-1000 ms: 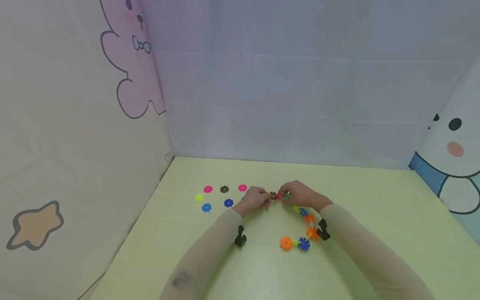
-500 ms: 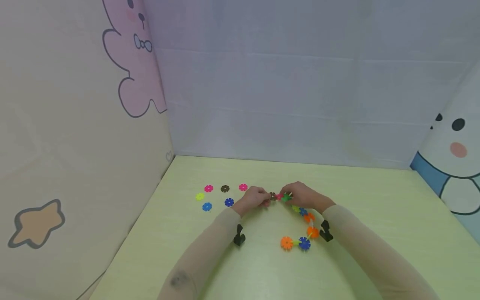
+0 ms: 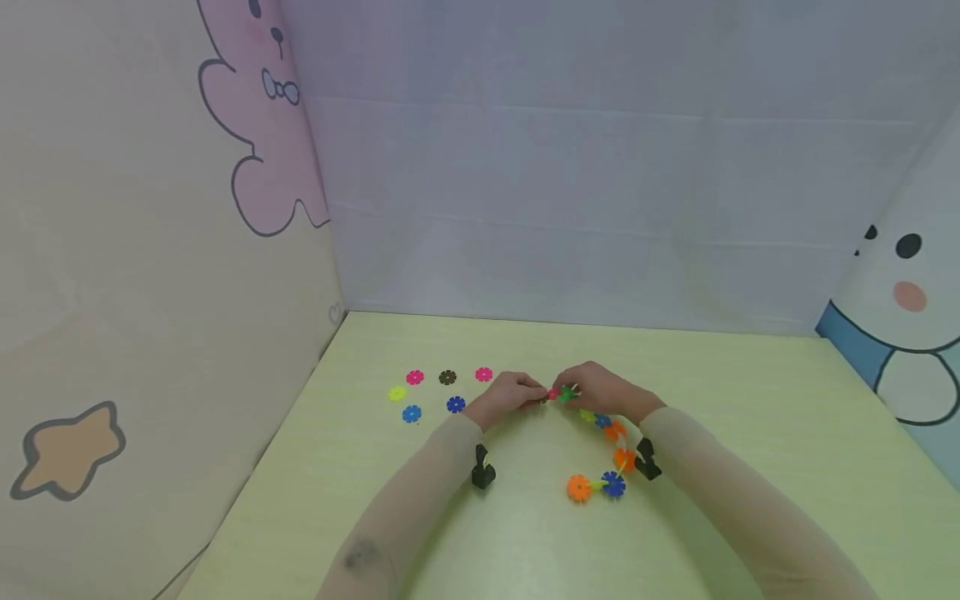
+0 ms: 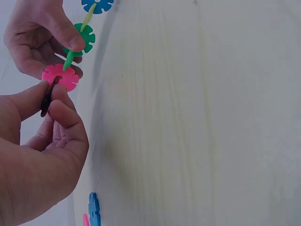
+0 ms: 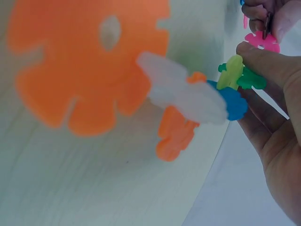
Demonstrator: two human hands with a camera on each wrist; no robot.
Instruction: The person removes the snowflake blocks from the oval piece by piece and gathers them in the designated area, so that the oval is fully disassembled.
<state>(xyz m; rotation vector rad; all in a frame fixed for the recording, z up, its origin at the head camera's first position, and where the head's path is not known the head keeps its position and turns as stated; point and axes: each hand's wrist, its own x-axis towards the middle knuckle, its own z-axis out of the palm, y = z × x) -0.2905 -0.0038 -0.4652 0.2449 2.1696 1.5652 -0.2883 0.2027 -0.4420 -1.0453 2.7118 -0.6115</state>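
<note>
In the left wrist view, my left hand [image 3: 510, 396] pinches a dark brown snowflake disc [image 4: 47, 100] between thumb and fingers. It stands edge-on and meets the rim of a pink snowflake disc [image 4: 66, 77]; how deep the slots engage is unclear. My right hand [image 3: 600, 390] holds the linked chain by a green snowflake disc [image 4: 88, 38], thumb on its face. From there the chain curves toward the near side through yellow, blue, white and orange discs [image 5: 89, 70], past a dark blue disc [image 3: 613, 484], to an orange end disc [image 3: 580, 487].
Loose discs lie on the table [image 3: 480, 550] left of my left hand: pink [image 3: 415, 377], brown [image 3: 447, 377], another pink [image 3: 483, 375], yellow [image 3: 397, 393], light blue [image 3: 412, 413] and dark blue [image 3: 456, 404]. A curtain [image 3: 585, 208] hangs behind the table.
My left hand has shifted slightly right toward the pink disc. The brown disc, earlier seen face-on, is now mostly hidden by the fingers. The chain's near end has slid a little right.
</note>
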